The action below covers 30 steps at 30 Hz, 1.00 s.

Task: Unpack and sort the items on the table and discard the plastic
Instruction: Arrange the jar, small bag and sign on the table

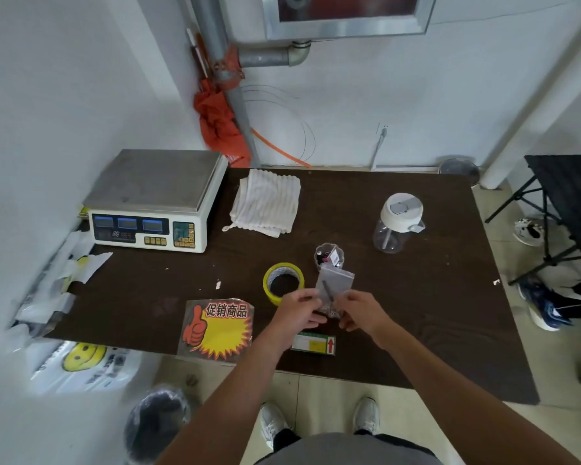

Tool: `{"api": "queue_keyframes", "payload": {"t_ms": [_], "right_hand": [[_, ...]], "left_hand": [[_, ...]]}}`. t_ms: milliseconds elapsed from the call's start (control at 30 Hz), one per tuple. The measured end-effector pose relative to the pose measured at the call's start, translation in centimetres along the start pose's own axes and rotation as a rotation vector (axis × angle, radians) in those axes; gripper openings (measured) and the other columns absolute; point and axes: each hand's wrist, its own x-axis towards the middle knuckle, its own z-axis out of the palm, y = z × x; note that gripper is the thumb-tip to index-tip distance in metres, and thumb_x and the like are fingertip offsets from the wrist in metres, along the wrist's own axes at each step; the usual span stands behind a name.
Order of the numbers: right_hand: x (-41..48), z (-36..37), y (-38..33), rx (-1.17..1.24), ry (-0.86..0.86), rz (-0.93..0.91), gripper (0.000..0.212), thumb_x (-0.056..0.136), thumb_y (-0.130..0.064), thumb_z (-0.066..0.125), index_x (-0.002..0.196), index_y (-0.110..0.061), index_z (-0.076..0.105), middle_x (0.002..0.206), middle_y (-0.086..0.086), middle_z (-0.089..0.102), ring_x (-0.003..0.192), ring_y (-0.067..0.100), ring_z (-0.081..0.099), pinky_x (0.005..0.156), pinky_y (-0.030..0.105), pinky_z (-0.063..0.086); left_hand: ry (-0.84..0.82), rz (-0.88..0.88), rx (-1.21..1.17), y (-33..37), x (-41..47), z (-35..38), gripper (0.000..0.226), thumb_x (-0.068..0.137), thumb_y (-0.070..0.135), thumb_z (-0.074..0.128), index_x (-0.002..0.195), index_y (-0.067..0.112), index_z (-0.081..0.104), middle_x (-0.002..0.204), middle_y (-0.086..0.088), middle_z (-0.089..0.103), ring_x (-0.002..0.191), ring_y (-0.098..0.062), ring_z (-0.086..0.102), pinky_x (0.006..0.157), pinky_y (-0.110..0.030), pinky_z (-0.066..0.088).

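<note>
Fingers [305,295] of left hand [299,312] and right hand [361,312] pinch one plastic bag [338,280] near one tape roll [283,280].

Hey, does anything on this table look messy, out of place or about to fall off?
Loose plastic wrappers pile at the left edge of the table, some hanging over it. A few white scraps litter the dark top. The red and yellow sign pack sits right at the near edge.

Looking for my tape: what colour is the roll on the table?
The tape roll is yellow; the head view shows it clearly.
</note>
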Motion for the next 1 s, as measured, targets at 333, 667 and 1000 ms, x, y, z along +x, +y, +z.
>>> {"api": "queue_keyframes", "payload": {"t_ms": [333, 667, 1000], "right_hand": [[0.7, -2.5, 3.9, -0.263, 0.111, 0.100, 0.015, 0.101, -0.028, 0.051, 0.104, -0.017, 0.061, 0.093, 0.007, 0.067, 0.072, 0.017, 0.065, 0.060, 0.028, 0.054], [0.2, -2.6, 3.7, -0.536, 0.296, 0.035, 0.049, 0.087, -0.041, 0.070, 0.121, -0.016, 0.045, 0.119, 0.004, 0.054, 0.102, 0.025, 0.064, 0.085, 0.045, 0.057], [0.7, 0.4, -0.2, -0.559, 0.304, -0.136, 0.049, 0.092, -0.032, 0.065, 0.131, -0.019, 0.038, 0.130, 0.003, 0.049, 0.104, 0.025, 0.062, 0.069, 0.030, 0.041]], "left_hand": [[0.015, -0.095, 0.157, -0.5, 1.2, 2.9, 0.050, 0.099, 0.020, 0.059, 0.145, 0.015, 0.044, 0.125, -0.003, 0.063, 0.087, -0.018, 0.074, 0.080, -0.031, 0.057], [0.032, -0.087, 0.126, -0.4, 1.7, 1.2, 0.036, 0.097, 0.016, 0.061, 0.132, 0.016, 0.054, 0.118, -0.005, 0.067, 0.087, -0.020, 0.075, 0.085, -0.033, 0.058], [0.088, -0.030, 0.142, 0.5, 1.4, -1.7, 0.023, 0.098, 0.019, 0.059, 0.120, 0.019, 0.062, 0.113, -0.001, 0.069, 0.089, -0.015, 0.074, 0.088, -0.034, 0.058]]}}
